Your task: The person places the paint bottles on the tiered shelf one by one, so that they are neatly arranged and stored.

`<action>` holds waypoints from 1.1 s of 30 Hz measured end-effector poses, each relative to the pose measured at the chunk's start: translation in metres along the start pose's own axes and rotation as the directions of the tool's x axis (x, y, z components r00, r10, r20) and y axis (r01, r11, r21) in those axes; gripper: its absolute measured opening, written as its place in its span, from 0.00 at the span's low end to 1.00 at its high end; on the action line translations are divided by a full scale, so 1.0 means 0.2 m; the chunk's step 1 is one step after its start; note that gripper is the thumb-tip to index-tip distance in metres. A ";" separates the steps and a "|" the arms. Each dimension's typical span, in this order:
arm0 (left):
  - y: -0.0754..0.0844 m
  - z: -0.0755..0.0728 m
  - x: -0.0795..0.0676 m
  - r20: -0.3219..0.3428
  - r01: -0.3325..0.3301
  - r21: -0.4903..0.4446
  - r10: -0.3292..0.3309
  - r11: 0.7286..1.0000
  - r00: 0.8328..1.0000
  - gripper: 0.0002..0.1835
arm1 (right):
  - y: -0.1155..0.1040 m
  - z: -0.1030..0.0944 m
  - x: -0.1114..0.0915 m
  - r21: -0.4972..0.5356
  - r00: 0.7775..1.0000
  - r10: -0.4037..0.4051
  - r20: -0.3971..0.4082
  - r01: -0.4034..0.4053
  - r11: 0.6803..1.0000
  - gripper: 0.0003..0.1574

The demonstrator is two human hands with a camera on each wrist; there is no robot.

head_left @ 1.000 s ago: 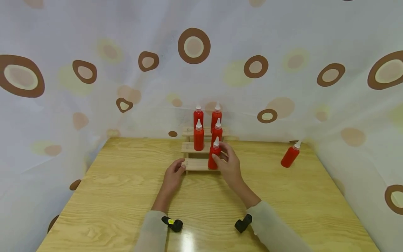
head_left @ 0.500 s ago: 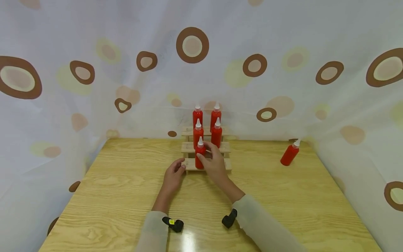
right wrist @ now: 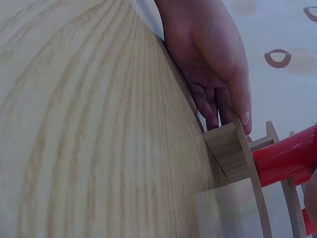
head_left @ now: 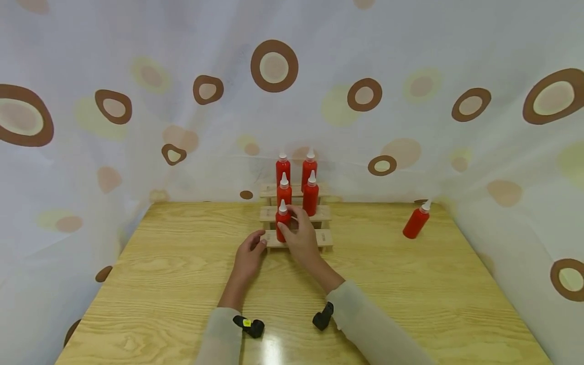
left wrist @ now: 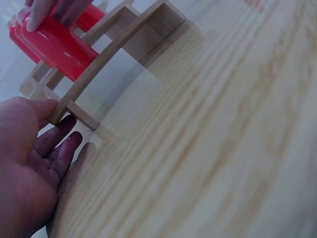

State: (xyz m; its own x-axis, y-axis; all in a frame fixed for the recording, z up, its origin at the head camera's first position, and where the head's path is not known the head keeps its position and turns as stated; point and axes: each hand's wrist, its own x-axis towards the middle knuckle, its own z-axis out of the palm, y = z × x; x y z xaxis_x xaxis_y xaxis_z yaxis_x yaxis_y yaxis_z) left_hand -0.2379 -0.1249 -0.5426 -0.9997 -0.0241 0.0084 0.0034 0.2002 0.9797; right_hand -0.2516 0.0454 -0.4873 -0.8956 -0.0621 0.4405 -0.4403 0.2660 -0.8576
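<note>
In the head view, a three-step wooden rack (head_left: 325, 237) stands by the back wall. My right hand (head_left: 302, 237) grips a red squeeze bottle (head_left: 281, 232) with a white nozzle, upright at the left part of the lowest step. The bottle's base (left wrist: 79, 69) meets that step in the left wrist view. My left hand (head_left: 248, 256) pinches the step's left end, thumb (left wrist: 44, 106) on top and fingers under it. Two like bottles stand on the middle step, the right one (head_left: 311, 198) fully visible. Two more, including a left one (head_left: 283, 170), stand on the top step.
Another red bottle (head_left: 416, 223) stands apart on the wooden table (head_left: 388, 284), near its far right corner. A patterned white sheet (head_left: 219, 167) hangs behind and along both sides. Both wrists carry small black cameras, one on the left sleeve (head_left: 248, 326).
My right hand has moved the red bottle left along the lowest step, from its right part to its left part. My left hand has stayed at the step's left end.
</note>
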 end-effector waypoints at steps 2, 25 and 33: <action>0.00 0.00 0.00 0.003 0.002 -0.001 -0.002 1.000 1.000 0.20 | 0.00 -0.01 -0.01 -0.014 1.000 0.000 -0.007 0.000 1.000 0.32; 0.00 0.01 0.00 -0.010 0.024 0.011 -0.024 1.000 1.000 0.20 | 0.00 -0.39 -0.09 -0.159 1.000 -0.005 -0.005 0.004 0.987 0.31; -0.01 0.01 0.01 -0.001 0.014 0.007 -0.014 1.000 1.000 0.20 | 0.10 -0.72 -0.14 -0.208 0.986 0.002 -0.168 -0.037 0.977 0.32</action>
State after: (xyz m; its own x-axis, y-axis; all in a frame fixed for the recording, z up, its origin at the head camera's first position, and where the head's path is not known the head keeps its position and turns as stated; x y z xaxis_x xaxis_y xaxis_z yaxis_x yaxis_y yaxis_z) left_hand -0.2392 -0.1226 -0.5449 -0.9996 -0.0281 -0.0048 -0.0105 0.2065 0.9784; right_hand -0.2262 0.1920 -0.4794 -0.8729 0.1007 0.4773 -0.3837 0.4626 -0.7992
